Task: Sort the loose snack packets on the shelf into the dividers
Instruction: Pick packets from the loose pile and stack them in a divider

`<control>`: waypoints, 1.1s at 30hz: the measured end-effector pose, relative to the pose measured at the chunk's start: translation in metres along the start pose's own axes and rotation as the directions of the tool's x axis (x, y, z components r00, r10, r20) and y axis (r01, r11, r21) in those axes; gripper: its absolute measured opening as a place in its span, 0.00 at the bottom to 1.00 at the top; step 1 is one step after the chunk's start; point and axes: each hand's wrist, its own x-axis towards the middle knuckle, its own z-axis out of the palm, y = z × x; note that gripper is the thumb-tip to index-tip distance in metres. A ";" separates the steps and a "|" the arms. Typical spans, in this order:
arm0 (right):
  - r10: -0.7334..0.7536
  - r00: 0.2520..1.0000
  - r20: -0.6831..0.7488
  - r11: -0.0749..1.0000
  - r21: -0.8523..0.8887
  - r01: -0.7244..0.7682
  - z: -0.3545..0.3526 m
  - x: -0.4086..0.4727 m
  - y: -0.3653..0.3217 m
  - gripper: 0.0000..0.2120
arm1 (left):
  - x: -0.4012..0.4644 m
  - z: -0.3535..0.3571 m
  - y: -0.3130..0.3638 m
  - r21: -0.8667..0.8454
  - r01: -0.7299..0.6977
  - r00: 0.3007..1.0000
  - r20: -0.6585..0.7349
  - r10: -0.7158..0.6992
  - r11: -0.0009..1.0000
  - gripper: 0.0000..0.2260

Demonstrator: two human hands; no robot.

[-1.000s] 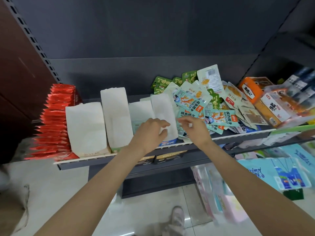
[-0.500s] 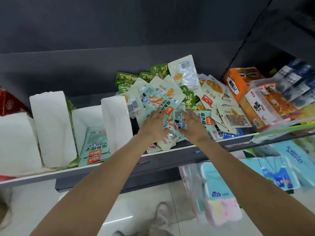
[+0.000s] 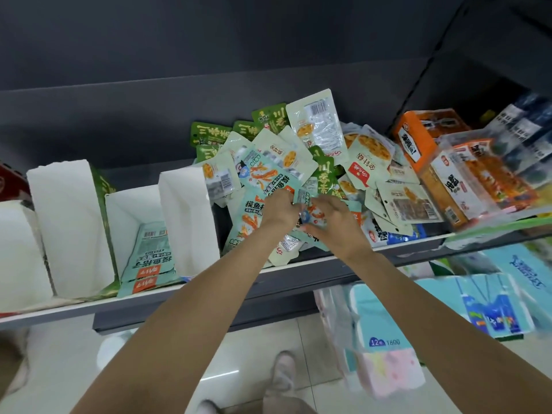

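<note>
A heap of loose snack packets (image 3: 298, 162), pale green, teal and dark green, covers the middle of the shelf (image 3: 298, 264). My left hand (image 3: 279, 209) and my right hand (image 3: 334, 218) both reach into the front of the heap, fingers curled round teal packets (image 3: 310, 213) between them. White paper dividers (image 3: 188, 216) stand to the left. Two teal packets (image 3: 150, 258) lie in the compartment between two dividers. Dark green packets (image 3: 103, 186) show behind the taller divider (image 3: 65, 222) further left.
Orange snack boxes (image 3: 448, 180) and clear-wrapped packs fill the shelf's right end. Red packets (image 3: 9, 186) peek in at far left. Tissue packs (image 3: 388, 339) sit below on the right. Tiled floor and my shoe (image 3: 283, 375) are beneath.
The view swung right from the dividers to the loose heap. Both hands moved from the divider's top edge into the pile and closed on teal packets.
</note>
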 end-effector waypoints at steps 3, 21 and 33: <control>-0.008 1.000 -0.010 0.984 0.177 0.010 -0.015 -0.003 -0.009 0.29 | -0.013 -0.020 -0.005 -0.096 -0.030 0.997 -0.075 0.023 0.995 0.17; 0.008 0.992 -0.126 0.819 0.571 0.066 0.006 -0.015 -0.214 0.17 | -0.137 -0.184 -0.161 0.129 0.040 0.830 -0.556 0.039 0.991 0.12; -0.350 0.910 0.222 0.790 -0.453 0.414 0.084 -0.039 -0.262 0.15 | -0.144 -0.190 -0.217 -0.062 -0.018 0.987 -0.160 0.008 0.998 0.16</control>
